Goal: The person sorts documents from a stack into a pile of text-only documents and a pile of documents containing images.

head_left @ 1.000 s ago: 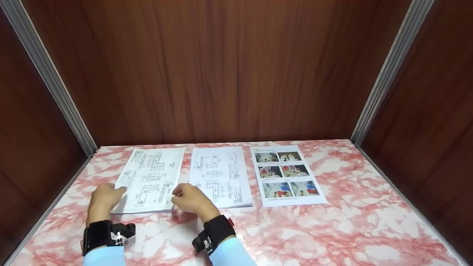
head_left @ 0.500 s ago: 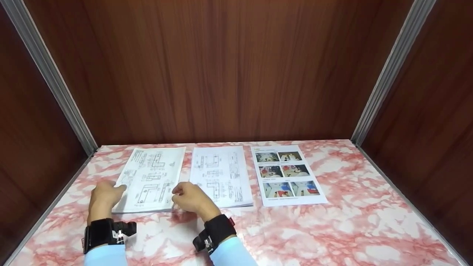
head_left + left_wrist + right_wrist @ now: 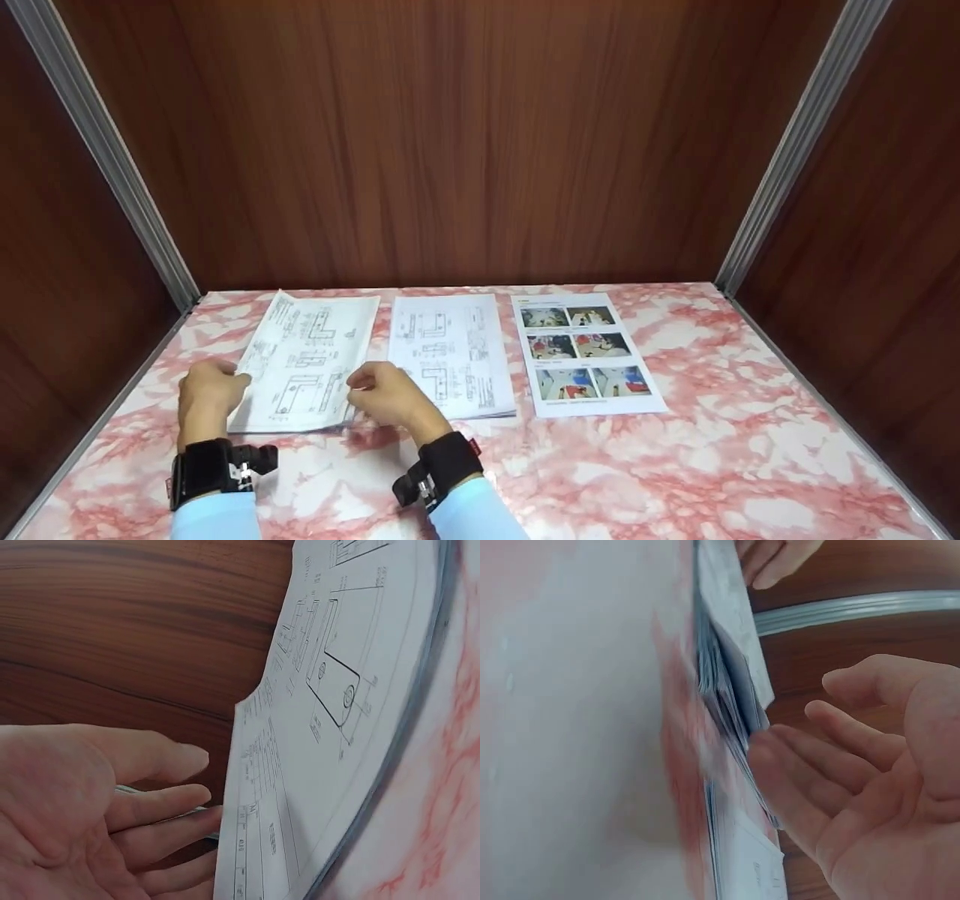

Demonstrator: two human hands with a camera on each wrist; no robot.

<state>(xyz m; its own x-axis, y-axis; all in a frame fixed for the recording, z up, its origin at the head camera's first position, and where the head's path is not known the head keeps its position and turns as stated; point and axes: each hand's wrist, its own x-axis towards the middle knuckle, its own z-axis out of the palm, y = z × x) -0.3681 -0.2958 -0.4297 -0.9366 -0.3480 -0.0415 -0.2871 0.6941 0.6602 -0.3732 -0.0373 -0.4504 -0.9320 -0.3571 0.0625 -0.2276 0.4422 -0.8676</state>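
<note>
A stack of paper sheets (image 3: pixel 304 375) with printed technical drawings lies at the left, between my hands. My left hand (image 3: pixel 210 391) is at its left edge; in the left wrist view the fingers (image 3: pixel 161 802) are extended, tips close against the paper edge. My right hand (image 3: pixel 386 391) is at the right edge. In the right wrist view a fingertip touches the side of the stack (image 3: pixel 735 682), whose edges are fanned and bent upward, while the thumb stands apart. The stack's far left corner is slightly raised in the head view.
A second stack of drawings (image 3: pixel 454 360) lies just right of my right hand. Further right is a sheet with colour photos (image 3: pixel 589 356). The marbled red-and-white table (image 3: pixel 675 480) is enclosed by brown wood panels (image 3: pixel 450 150) with metal corner posts.
The top sheets of the left stack have bent and lifted slightly, and the far left corner has risen. Both hands stay at its edges, with only slight movement.
</note>
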